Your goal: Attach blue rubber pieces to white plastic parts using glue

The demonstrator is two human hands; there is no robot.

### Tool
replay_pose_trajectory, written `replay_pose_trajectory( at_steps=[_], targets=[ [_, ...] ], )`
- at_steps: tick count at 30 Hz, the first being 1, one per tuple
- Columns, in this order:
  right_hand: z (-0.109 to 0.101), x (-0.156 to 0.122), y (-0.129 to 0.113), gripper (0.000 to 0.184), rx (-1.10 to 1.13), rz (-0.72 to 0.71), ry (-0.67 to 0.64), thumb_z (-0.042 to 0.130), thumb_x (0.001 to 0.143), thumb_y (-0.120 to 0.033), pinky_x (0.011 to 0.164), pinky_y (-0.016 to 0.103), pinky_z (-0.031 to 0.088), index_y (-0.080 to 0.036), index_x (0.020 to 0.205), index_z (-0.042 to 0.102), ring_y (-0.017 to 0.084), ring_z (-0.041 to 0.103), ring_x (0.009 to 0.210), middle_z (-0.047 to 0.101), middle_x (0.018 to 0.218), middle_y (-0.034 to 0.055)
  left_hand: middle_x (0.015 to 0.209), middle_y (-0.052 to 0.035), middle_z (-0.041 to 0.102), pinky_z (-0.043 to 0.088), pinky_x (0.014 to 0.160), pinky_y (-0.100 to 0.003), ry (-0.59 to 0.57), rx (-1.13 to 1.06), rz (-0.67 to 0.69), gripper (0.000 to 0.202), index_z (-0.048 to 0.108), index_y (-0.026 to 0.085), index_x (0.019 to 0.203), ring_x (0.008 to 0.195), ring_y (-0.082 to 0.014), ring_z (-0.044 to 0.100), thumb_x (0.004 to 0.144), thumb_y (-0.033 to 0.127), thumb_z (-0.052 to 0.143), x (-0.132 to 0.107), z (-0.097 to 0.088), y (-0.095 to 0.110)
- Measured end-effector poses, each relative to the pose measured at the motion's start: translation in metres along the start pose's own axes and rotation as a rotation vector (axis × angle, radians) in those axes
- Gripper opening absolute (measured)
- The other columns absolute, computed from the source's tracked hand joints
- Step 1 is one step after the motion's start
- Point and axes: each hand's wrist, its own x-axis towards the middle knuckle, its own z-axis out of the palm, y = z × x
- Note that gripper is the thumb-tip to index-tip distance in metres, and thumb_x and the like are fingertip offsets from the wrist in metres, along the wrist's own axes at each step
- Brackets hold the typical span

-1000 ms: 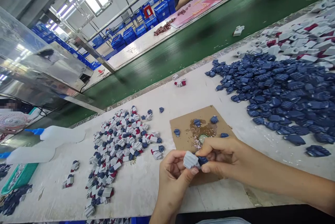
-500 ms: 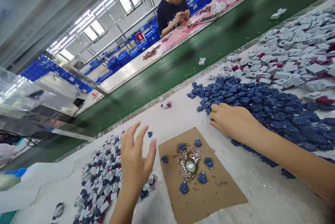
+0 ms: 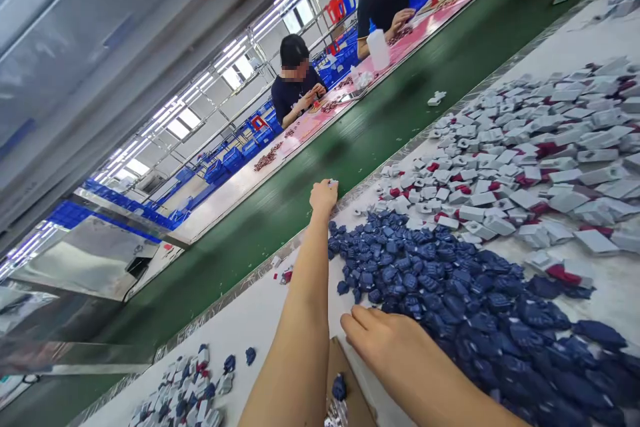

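Navy parts border the right hand, the left hand touches a pale piece, both grips unclear.

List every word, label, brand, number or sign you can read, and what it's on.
None can be read.
Navy pieces and pale grey pieces: no legible marks.
White bottle, blue bins: any print is too small or blurred.

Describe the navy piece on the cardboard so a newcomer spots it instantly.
From the green conveyor belt, come down to the white worktable along its near edge. Between the left forearm and right hand, find brown cardboard. The small navy piece is the only one visible on it.
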Motion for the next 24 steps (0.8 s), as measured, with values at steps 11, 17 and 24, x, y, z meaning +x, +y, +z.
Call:
replay_pose_trajectory(
  at_steps=[11,17,24],
  targets=[
    [-0.015,0.002,0.011,0.037,0.404,0.090,-0.176,0.030,0.097,-0.011,0.084,0.026,0.052,-0.015,0.109,0.065,0.016,0.068,0.088,0.064,0.105,0.0096,0.099,-0.0036,0.063,0.051,0.056,-0.023,-0.094,-0.745,-0.258,0.027,0.058,0.016,0.111,0.071,-0.0117,0.062,0.091,0.034,0.061,-0.168,-0.077,-0.055],
    [-0.014,0.000,-0.020,0.033,0.466,-0.005,-0.334,0.038,0.094,-0.019,0.066,0.027,0.055,-0.015,0.113,0.065,0.017,0.069,0.077,0.069,0.103,0.0116,0.076,0.0048,0.050,0.016,0.035,-0.010,-0.009,-1.232,-0.446,0.051,0.049,0.018,0.083,0.044,0.0006,0.033,0.068,0.059,0.074,-0.362,-0.118,-0.114],
    [0.012,-0.017,-0.063,0.021,0.330,-0.176,-0.474,0.054,0.083,-0.009,0.069,0.030,0.052,-0.020,0.093,0.069,0.021,0.067,0.080,0.071,0.089,0.0056,0.088,-0.0017,0.065,0.048,0.044,-0.012,0.354,-1.640,-0.704,0.033,0.059,0.016,0.099,0.068,-0.0084,0.064,0.076,0.030,0.079,-0.457,-0.104,-0.142]
  ],
)
